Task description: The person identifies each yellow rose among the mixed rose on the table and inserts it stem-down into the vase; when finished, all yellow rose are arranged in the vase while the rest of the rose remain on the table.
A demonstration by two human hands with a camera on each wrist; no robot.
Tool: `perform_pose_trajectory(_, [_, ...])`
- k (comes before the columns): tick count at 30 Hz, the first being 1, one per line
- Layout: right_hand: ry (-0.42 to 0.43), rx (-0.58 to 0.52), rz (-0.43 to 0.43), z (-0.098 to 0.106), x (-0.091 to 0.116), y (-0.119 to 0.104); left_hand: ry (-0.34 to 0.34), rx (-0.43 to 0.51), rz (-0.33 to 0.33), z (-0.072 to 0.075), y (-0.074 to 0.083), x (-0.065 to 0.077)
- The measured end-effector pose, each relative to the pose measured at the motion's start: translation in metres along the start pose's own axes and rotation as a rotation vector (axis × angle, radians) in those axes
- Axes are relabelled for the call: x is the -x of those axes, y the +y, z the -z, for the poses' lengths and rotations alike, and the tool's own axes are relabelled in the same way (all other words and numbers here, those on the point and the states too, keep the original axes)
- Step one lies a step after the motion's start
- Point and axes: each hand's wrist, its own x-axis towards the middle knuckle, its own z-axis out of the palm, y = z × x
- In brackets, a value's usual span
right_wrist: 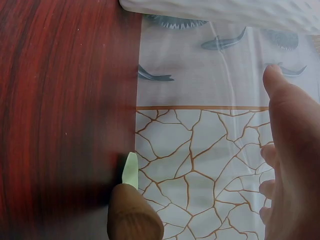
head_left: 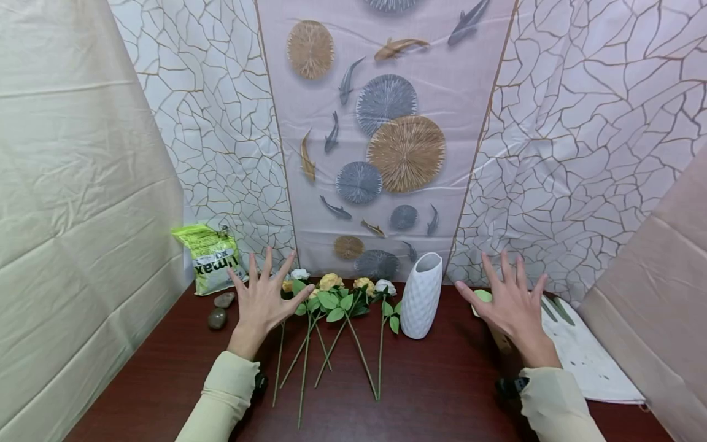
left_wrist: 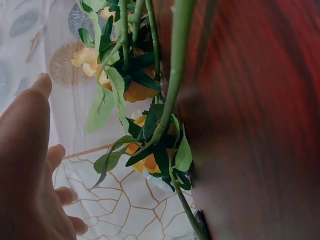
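Note:
My left hand (head_left: 262, 304) hovers with fingers spread, over the left end of several yellow and white artificial roses (head_left: 331, 282). Their green stems (head_left: 361, 362) cross on the dark red table and point toward me. In the left wrist view, yellow petals (left_wrist: 150, 162) and leaves show beside the hand. To the right of the roses stands a white textured vase (head_left: 421, 301), upright. My right hand (head_left: 513, 307) is likewise spread, holding nothing. Below it lies a tool with a thick wooden handle (right_wrist: 135, 215) and a pale green end (right_wrist: 131, 172), partly hidden by the hand in the head view.
Left of my left hand, a bright green printed bag (head_left: 208, 261) leans at the back, with two dark stones (head_left: 218, 318) in front. A white cloth (head_left: 591, 362) with green leaf prints covers the right side. Patterned fabric (head_left: 381, 233) closes off the back; plain drapes flank both sides.

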Motion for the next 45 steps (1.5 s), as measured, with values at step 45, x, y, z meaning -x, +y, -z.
perform_pose_trajectory(45, [0.039,-0.861,0.117,0.002,0.027,-0.112,-0.690,1.059,0.219,0.005,0.114,0.042])
